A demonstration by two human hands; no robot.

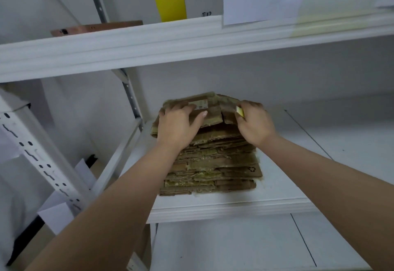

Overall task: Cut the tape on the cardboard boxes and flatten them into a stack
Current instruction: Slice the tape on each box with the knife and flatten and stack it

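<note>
While the left hand (178, 121) presses flat on the cardboard stack (210, 160), the right hand (254, 121) grips a yellow tool (240, 112).

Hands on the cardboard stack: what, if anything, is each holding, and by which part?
The left hand lies flat on the top cardboard. The right hand grips a yellow object; which part cannot be told.

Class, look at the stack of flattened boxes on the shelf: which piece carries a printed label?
The topmost piece, under both hands. A pale rectangular label sits on its upper face beside the left hand; no lower layer in the stack shows one.
</note>
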